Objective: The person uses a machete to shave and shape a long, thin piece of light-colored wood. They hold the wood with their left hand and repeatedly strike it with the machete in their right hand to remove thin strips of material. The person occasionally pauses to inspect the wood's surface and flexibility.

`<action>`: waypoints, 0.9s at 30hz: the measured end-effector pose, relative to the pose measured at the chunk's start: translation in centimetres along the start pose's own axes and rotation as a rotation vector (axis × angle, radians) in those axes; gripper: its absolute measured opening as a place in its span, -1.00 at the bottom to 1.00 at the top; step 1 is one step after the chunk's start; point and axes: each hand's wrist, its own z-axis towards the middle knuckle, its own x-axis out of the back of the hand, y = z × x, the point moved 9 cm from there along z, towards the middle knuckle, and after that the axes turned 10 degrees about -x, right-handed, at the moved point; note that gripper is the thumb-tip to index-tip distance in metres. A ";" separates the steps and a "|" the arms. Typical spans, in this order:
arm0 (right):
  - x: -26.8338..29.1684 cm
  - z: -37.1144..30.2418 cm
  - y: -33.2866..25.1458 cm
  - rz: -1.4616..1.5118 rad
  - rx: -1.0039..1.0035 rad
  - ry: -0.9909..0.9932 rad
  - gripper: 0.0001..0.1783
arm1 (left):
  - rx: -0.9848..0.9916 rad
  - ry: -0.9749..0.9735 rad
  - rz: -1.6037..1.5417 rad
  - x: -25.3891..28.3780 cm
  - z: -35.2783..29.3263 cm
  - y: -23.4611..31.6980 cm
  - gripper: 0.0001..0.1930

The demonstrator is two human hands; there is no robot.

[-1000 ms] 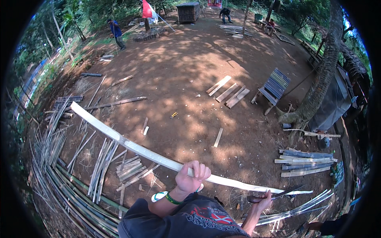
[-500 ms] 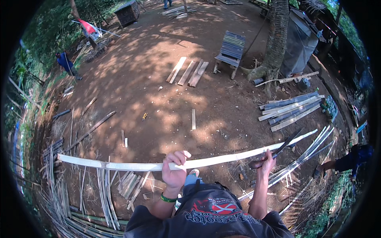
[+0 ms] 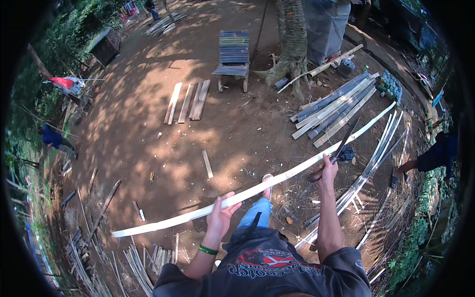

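A long pale bamboo strip [image 3: 267,184] slants in front of me from lower left to upper right. My left hand [image 3: 221,212] holds it left of its middle, the thumb on the near side and the fingers reaching beneath it. My right hand [image 3: 326,172] is closed round the handle of a machete [image 3: 346,140], whose dark blade points away up to the right, alongside the strip. The right fingers lie against the strip; whether they also pinch it I cannot tell.
Split bamboo pieces [image 3: 336,111] lie stacked by a tree [image 3: 295,44]. Ahead stand a slatted bamboo chair [image 3: 233,54] and short boards [image 3: 186,104] on dirt. Long thin strips [image 3: 368,171] lie at right, near another person [image 3: 435,156]. Someone else [image 3: 57,138] is far left.
My view has swung to the right and I have stepped forward. The strip has tilted, its right end now farther away and its left end nearer. The left fingers have loosened somewhat.
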 end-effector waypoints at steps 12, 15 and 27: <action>19.3 24.6 6.7 -0.532 -0.237 0.621 -0.65 | 0.431 -0.212 -0.053 -16.4 32.2 -36.8 -0.25; 26.1 28.4 9.8 -0.686 -0.467 0.705 -0.55 | 0.429 -0.062 0.036 -14.0 36.2 -40.4 -0.25; 51.3 51.3 33.3 -1.175 -0.677 0.794 -0.58 | 0.225 0.392 0.395 -3.0 44.7 -45.2 -0.49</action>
